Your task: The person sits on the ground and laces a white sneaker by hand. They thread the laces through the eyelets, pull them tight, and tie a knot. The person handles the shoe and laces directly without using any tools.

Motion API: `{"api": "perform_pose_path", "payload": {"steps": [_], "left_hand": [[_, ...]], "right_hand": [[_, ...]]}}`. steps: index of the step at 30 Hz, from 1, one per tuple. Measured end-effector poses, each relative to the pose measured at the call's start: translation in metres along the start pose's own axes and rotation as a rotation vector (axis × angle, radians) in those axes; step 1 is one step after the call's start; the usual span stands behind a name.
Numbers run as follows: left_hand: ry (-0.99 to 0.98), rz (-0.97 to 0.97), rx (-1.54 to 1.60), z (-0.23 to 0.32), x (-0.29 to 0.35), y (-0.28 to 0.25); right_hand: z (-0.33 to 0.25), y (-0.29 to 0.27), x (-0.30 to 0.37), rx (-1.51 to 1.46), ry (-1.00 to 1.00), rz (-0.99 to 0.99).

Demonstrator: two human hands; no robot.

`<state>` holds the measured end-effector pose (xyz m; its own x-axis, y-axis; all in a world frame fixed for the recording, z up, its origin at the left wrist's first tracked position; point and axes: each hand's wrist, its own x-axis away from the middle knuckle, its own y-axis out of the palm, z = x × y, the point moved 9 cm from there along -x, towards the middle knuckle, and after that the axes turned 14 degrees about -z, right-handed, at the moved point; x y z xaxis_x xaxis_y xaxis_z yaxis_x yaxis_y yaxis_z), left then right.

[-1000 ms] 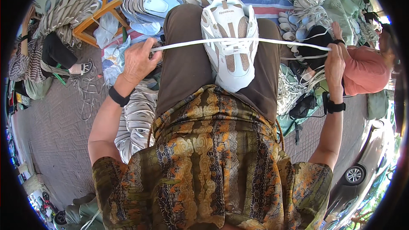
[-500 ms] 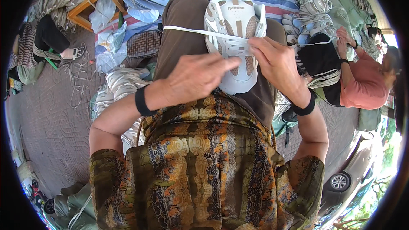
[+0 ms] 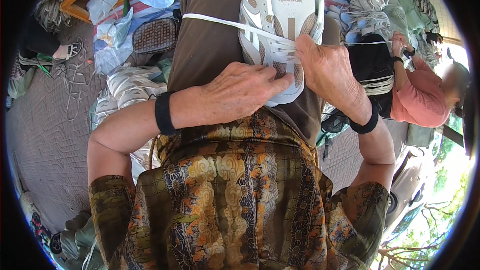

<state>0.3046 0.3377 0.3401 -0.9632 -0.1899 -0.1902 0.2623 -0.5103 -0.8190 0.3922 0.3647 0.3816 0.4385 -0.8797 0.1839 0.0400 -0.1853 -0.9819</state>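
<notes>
A white and beige shoe upper lies over my lap, its toe toward me. A flat white shoelace crosses its lower eyelets, and one end stretches left over my trouser leg. My right hand is closed at the right eyelets, thumb and fingers pinching the shoelace. My left hand lies across the toe part with curled fingers gripping it; the fingertips press on the mesh near the lowest lacing. Under the hands, part of the toe is hidden.
Bundled shoe uppers lie by my left leg, with more bundles at the far right. A wooden stool frame and a patterned brown cushion are at the left. A person in a pink top handles lace at the right.
My left hand has shifted right, its pointing finger now bent down onto the toe part. My right hand still pinches the shoelace. The view has shifted slightly.
</notes>
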Motion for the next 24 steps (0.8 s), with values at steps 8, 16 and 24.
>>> {"api": "perform_pose_path", "payload": {"steps": [8, 16, 24], "left_hand": [[0.001, -0.020, 0.018, -0.001, -0.002, 0.003], [0.014, 0.002, 0.044, -0.001, -0.002, 0.002], [-0.004, 0.010, 0.089, -0.003, 0.000, 0.002]], "right_hand": [[0.004, -0.009, -0.005, -0.142, -0.015, 0.044], [0.000, -0.015, 0.010, -0.150, -0.060, 0.141], [0.014, -0.025, 0.023, -0.336, 0.016, 0.216]]}}
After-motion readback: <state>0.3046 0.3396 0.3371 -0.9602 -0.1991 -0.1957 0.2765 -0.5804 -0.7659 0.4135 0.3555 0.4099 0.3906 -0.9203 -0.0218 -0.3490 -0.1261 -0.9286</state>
